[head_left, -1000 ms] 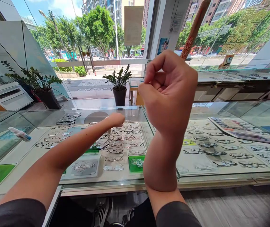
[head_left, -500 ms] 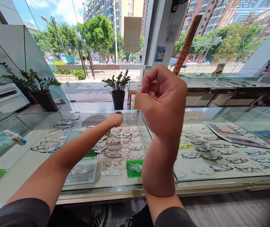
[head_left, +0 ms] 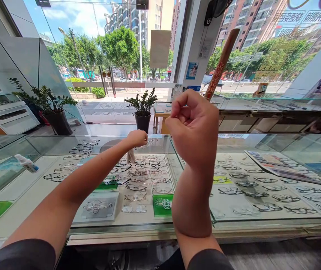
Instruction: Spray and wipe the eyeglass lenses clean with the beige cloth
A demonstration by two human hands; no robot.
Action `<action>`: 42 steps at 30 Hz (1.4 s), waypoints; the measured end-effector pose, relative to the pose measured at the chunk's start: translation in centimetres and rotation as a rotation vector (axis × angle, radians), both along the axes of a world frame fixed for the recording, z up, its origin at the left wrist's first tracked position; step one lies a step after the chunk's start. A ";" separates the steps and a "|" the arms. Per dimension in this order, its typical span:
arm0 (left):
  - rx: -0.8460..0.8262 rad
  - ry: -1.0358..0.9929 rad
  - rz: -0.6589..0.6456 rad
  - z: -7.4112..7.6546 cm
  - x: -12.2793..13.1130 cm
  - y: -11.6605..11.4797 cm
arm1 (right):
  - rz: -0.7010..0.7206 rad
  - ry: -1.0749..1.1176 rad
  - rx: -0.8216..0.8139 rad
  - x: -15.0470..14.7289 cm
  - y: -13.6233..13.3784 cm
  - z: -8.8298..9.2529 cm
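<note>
My left hand (head_left: pixel 137 138) reaches far out over the glass counter (head_left: pixel 160 148), closed around a thin-framed pair of glasses (head_left: pixel 149 142). A small pale cloth (head_left: pixel 131 155) hangs under its fingers. My right hand (head_left: pixel 194 125) is raised close to the camera in a loose fist, thumb against the forefinger, and nothing shows in it. Its forearm stands upright with the elbow near the counter's front edge. Under the glass lie several rows of spectacle frames (head_left: pixel 140 176).
A small white spray bottle (head_left: pixel 27 164) lies on the left part of the counter. A second showcase with more frames (head_left: pixel 261 187) and a flat brochure (head_left: pixel 278 167) extends to the right. Two potted plants (head_left: pixel 143 108) (head_left: pixel 50 110) stand by the shop window behind.
My left hand has risen a little off the counter top with the glasses and cloth. The right fist stays raised and closed, sitting slightly lower in the picture as the view tilts up.
</note>
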State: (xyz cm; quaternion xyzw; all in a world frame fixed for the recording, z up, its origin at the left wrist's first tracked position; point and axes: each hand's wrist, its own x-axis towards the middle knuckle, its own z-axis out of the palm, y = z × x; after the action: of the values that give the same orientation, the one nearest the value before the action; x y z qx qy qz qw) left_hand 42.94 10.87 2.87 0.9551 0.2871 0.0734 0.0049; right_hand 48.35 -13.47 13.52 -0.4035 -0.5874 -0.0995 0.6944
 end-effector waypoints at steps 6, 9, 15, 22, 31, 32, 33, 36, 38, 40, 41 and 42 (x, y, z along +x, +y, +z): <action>0.054 -0.119 0.048 7.2 -5.7 -1.8 | -0.009 -0.030 -0.004 -0.6 0.5 -0.1; 0.018 -0.324 0.005 10.0 -9.7 -3.2 | -0.010 -0.033 -0.047 -1.2 0.8 -0.4; -0.217 -0.669 -0.064 10.9 -17.0 -6.2 | 0.007 -0.070 -0.184 -2.6 1.7 -1.2; -0.462 -1.027 -0.089 4.7 -19.7 -7.0 | 0.070 -0.109 -0.428 -4.7 5.5 -4.6; -0.575 -1.143 -0.111 -3.0 -17.7 -5.6 | 0.242 0.044 -0.572 -4.9 9.4 -13.9; -0.566 -1.144 -0.107 -3.5 -17.5 -5.7 | 0.245 0.056 -0.570 -5.0 9.5 -14.6; -0.556 -1.143 -0.100 -4.0 -17.4 -5.8 | 0.250 0.065 -0.573 -5.1 9.7 -15.1; -0.562 -1.124 -0.089 -5.1 -17.2 -6.2 | 0.270 0.061 -0.591 -5.3 9.8 -16.0; -0.582 -1.110 -0.099 -5.6 -17.2 -6.4 | 0.276 0.076 -0.604 -5.4 9.7 -16.4; -0.592 -1.099 -0.100 -6.0 -17.2 -6.4 | 0.294 0.112 -0.609 -5.5 9.6 -16.6; -0.601 -1.095 -0.095 -6.2 -17.3 -6.4 | 0.308 0.131 -0.609 -5.6 9.6 -16.7; -0.615 -1.094 -0.087 -6.4 -17.4 -6.3 | 0.324 0.149 -0.610 -5.6 9.6 -16.7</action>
State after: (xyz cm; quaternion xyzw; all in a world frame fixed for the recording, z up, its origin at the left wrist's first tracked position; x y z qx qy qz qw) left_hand 25.58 4.53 -3.56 0.7450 0.2120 0.4651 0.4286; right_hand 42.71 -3.87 -3.19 -0.5000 -0.5943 0.2214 0.5897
